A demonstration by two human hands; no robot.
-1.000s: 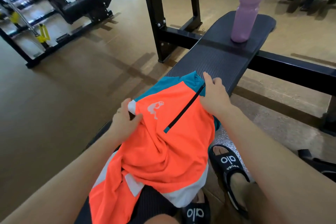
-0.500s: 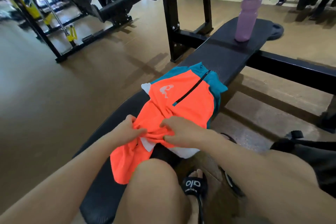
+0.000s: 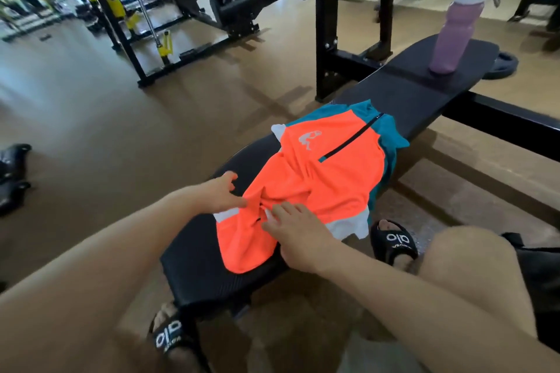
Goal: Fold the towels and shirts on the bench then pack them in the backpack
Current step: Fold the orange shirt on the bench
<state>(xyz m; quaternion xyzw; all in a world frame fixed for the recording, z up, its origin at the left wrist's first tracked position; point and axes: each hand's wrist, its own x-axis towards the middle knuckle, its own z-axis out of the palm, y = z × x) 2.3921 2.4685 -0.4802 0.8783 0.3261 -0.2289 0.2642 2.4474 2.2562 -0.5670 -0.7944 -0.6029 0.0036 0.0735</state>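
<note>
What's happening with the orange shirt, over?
Both hands on shirt: left hand pinching, right hand resting. Orange shirt bunched on bench, unfolded. Water bottle at far end.

Lettering showed only on the two slides.
Right of the bench (image 3: 403, 94), the black slide (image 3: 394, 241) bore "alo" in white across its strap; the slide at the bench's near end (image 3: 169, 334) carried the same word. Smaller print beneath each was too blurred to read.
</note>
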